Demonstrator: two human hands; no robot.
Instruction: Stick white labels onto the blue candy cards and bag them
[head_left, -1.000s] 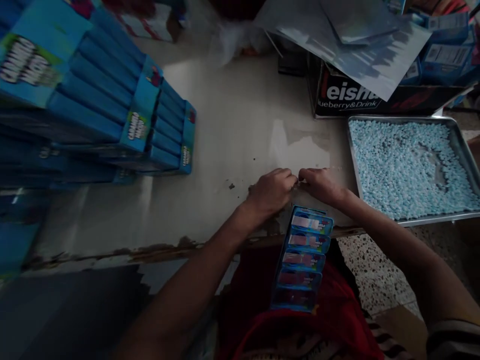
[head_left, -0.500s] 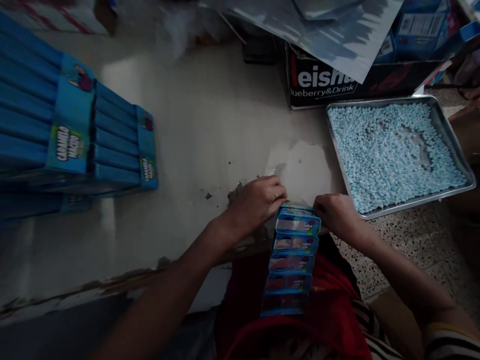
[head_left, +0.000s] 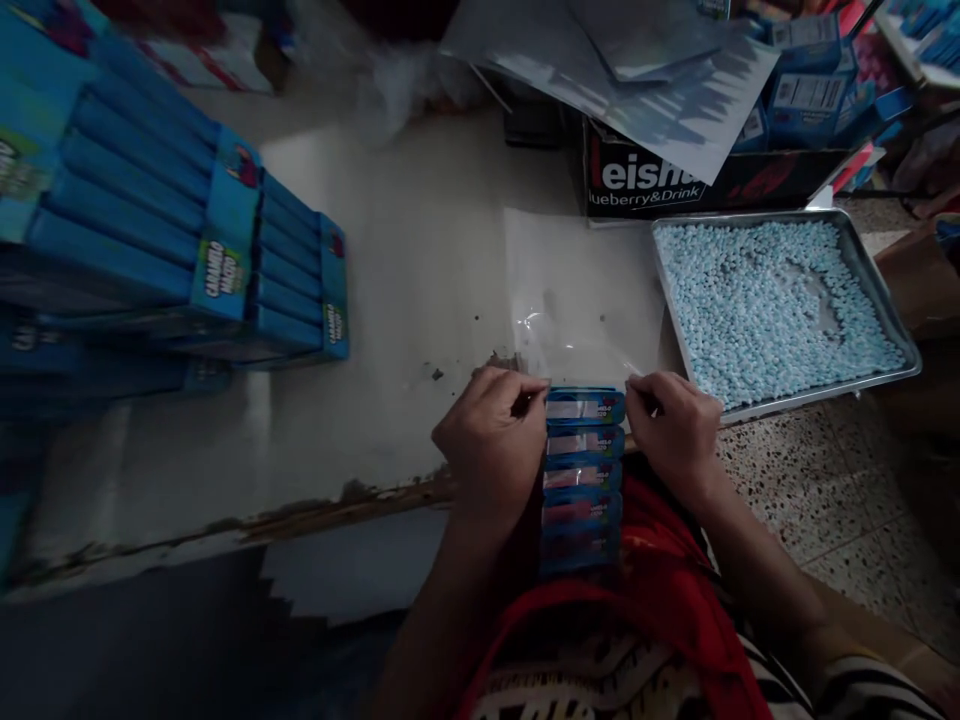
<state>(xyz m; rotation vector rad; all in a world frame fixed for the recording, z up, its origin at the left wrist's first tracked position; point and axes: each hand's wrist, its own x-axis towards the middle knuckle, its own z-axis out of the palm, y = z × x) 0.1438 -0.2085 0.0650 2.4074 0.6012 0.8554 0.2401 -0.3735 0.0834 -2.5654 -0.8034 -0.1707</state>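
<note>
A row of several small blue boxes (head_left: pixel 583 475) with lettering on their ends runs from the table edge back over my lap. My left hand (head_left: pixel 495 430) is at the row's far left corner, thumb and fingers pinched together. Opposite it, by the far right corner, my right hand (head_left: pixel 671 430) is closed in a similar pinch. Clear plastic film (head_left: pixel 570 290) spreads flat on the table beyond the boxes, its near edge running between both hands. Both pinches appear to grip this film at its sides.
Stacked blue boxes (head_left: pixel 135 210) stand on the left of the table (head_left: pixel 405 260). To the right, a metal tray (head_left: pixel 825 393) holds small pale-blue candies (head_left: pixel 750 320). Behind it is a black carton (head_left: pixel 645 190) with white sheets (head_left: pixel 675 110) on top. The table's front edge is chipped.
My left hand has turned and shifted lower beside the row, and my right hand has moved slightly nearer. The film now lies spread out beyond the boxes. The view has shifted left.
</note>
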